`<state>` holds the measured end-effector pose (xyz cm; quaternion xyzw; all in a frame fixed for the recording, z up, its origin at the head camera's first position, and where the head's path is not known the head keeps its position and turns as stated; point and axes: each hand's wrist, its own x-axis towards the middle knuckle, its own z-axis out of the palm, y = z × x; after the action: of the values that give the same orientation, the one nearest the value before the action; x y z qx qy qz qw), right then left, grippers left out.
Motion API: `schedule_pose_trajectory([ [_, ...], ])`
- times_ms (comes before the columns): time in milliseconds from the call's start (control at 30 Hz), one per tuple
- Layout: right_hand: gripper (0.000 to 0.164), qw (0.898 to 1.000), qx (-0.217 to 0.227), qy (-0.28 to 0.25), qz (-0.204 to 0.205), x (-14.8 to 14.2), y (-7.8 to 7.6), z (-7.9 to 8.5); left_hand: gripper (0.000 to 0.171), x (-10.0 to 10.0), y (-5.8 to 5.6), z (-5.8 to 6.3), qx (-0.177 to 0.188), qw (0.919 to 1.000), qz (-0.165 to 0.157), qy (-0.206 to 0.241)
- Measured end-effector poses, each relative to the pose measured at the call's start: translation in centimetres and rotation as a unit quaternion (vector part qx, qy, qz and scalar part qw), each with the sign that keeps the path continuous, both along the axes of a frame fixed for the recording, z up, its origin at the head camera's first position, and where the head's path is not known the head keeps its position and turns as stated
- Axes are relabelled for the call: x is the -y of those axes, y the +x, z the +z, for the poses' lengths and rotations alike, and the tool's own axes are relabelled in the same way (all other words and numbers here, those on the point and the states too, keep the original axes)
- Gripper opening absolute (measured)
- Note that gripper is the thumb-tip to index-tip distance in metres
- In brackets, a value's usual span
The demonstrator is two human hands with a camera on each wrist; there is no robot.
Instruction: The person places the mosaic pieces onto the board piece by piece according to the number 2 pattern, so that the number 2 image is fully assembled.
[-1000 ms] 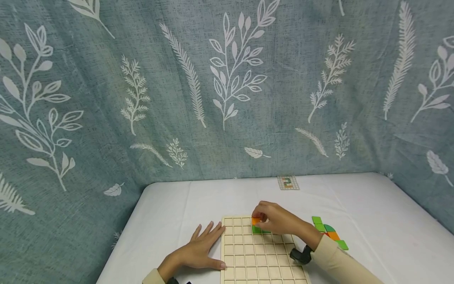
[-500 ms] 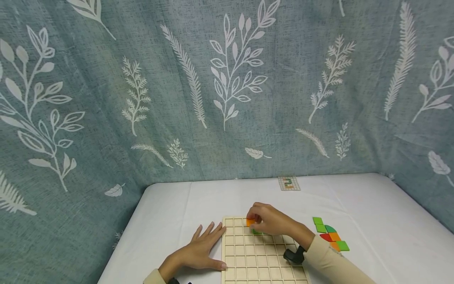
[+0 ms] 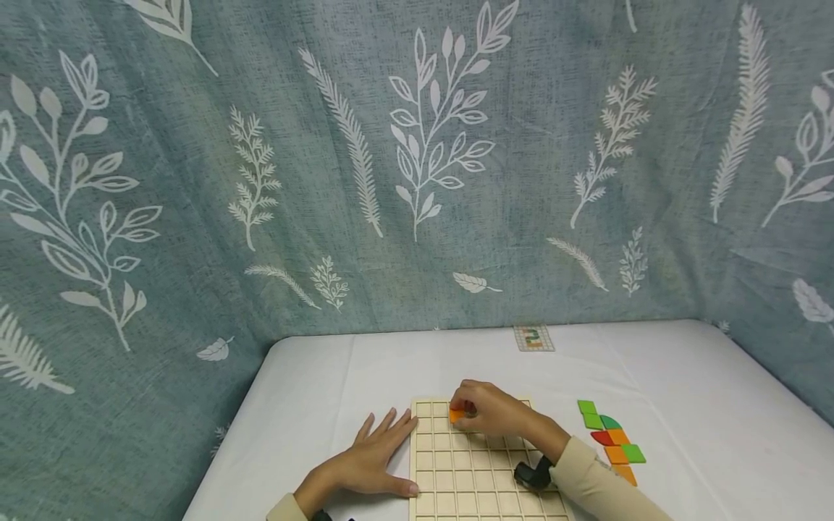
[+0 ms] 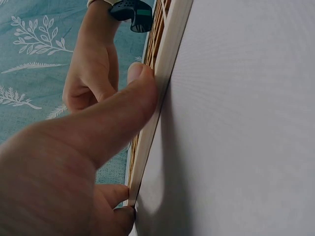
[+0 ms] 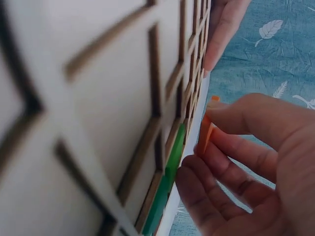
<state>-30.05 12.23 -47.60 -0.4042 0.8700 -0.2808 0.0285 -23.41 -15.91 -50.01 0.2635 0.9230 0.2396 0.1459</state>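
At the left of the white-covered desk (image 3: 384, 362) we find the left hand (image 3: 371, 463) spread wide, its thumb and fingertips touching the left rim of the square, pale wooden grid board (image 3: 449, 480); it grips nothing.

Moving right, we record the change: within the last second the right hand (image 3: 493, 411) has shifted about one column leftward over the far part of the board, taking the thin, square orange tile (image 3: 455, 417) with it. Its thumb and fingers are drawn narrow, pinching that tile. The right wrist view shows the tile apart from the cells, so we judge its placing unfinished.

Our count, left to right: one board; one orange tile held; at least one bright green tile (image 5: 173, 156) and one teal tile (image 5: 156, 206) lying in the board, though we cannot tell how many more the right hand hides; one small printed grid card (image 3: 534, 338) at the far side; then, loose on the desk, three square green tiles (image 3: 593, 421), one red leaf-shaped tile (image 3: 602, 438), one rounded teal tile (image 3: 609, 422) and three orange tiles (image 3: 615, 454), eight visible beside the right sleeve (image 3: 602, 481)
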Motion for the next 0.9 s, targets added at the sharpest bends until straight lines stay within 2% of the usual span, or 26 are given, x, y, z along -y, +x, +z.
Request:
schedule_pose_trajectory([
  [600, 0.012, 1.000, 0.007, 0.029, 0.001, 0.10, 0.22, -0.63, 0.109, 0.24, -0.14, -0.43, 0.003, 1.0000, -0.004, -0.008],
  [900, 0.013, 0.999, 0.000, 0.036, 0.005, 0.23, 0.14, -0.05, 0.109, 0.21, -0.05, 0.16, -0.005, 0.9999, -0.006, -0.008],
])
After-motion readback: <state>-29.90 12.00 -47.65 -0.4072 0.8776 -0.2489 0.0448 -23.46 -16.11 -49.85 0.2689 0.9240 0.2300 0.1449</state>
